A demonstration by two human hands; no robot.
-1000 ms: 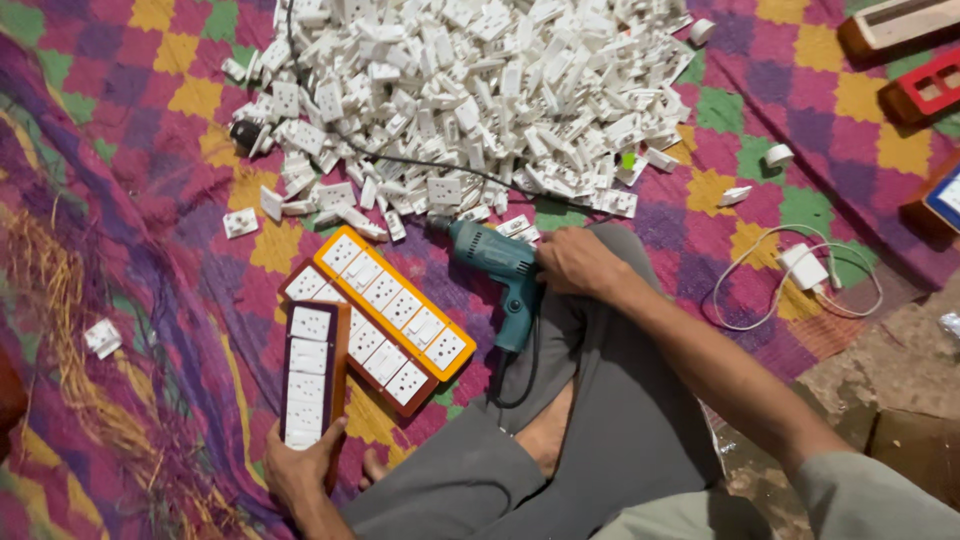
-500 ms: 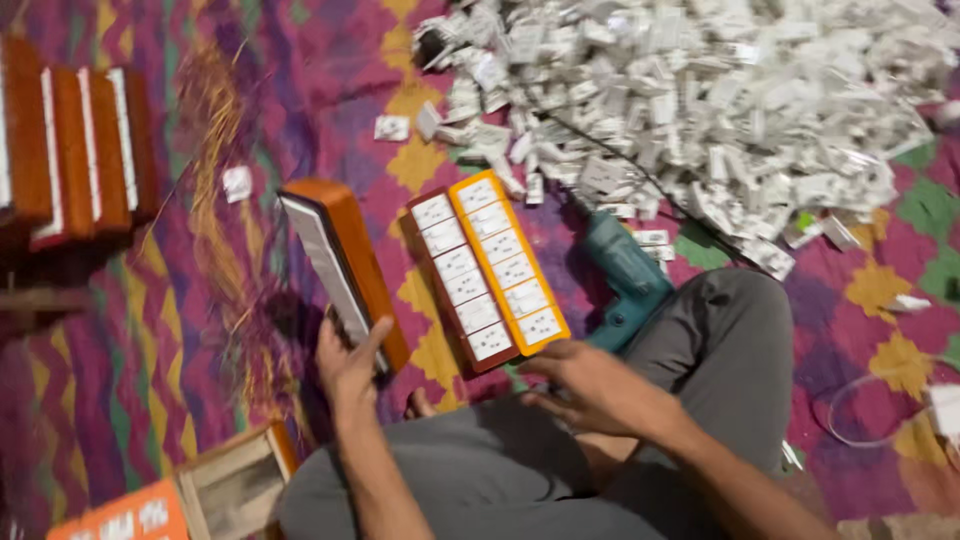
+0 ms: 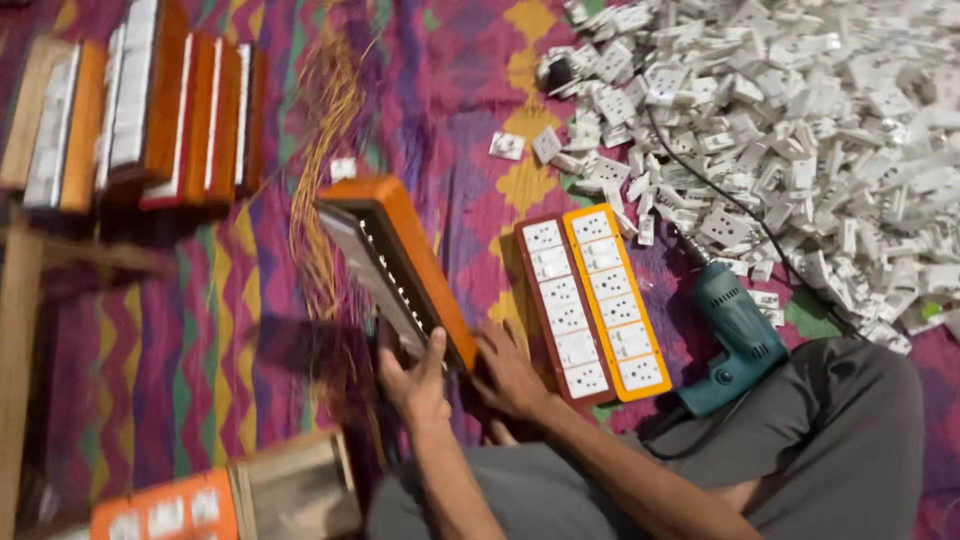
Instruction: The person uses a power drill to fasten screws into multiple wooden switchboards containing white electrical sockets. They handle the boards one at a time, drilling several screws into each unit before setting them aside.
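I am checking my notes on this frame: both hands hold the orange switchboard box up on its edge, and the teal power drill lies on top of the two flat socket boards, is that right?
Not quite. In the head view the teal power drill lies on the patterned mat to the right of the two flat socket boards, not on top of them. The rest stands: the left hand and right hand hold the orange switchboard box up on its edge.

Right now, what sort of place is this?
Likely a small floor workshop assembling socket boards: a heap of white sockets on a patterned mat, a teal drill, and finished boards stacked at the left.
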